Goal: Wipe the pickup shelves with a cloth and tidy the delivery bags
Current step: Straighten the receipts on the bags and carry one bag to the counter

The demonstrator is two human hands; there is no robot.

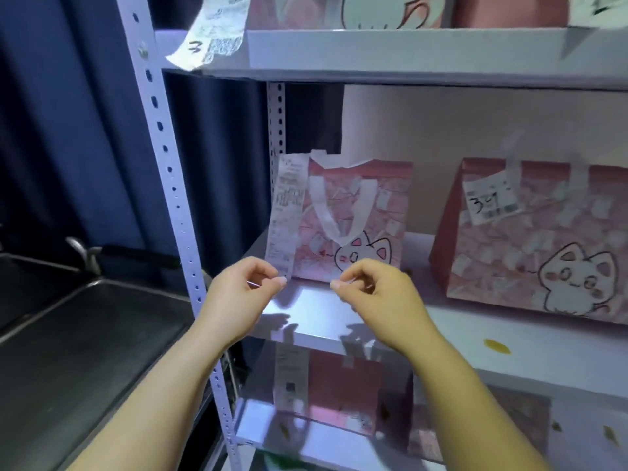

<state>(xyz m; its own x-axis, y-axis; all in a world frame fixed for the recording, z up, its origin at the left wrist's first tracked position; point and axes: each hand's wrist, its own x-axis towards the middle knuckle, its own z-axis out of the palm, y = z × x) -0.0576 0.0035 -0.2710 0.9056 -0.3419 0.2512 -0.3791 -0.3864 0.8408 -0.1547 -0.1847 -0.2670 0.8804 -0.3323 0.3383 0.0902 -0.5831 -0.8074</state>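
— Where are the delivery bags?

— One pink cat bag (pixel 356 226) stands near centre on the middle shelf (pixel 509 345), with a long receipt (pixel 283 215) hanging down its left edge. A second pink bag (pixel 530 239) sits at three o'clock on the same shelf, apart from the first, with a label on its front.

— And the hands?

— The left grip (pixel 244 287) is at seven o'clock from the first bag, fingers curled, fingertips at the receipt's lower end. I cannot tell if it pinches the paper. The right grip (pixel 367 287) is just beside it, before the bag's bottom edge, clenched with nothing seen in it.

— Anything else?

— Another bag (pixel 339 10) on the top shelf (pixel 407 52) at twelve, a marked slip (pixel 214 32) drooping off it at eleven, and a steel counter (pixel 85 334) at eight.
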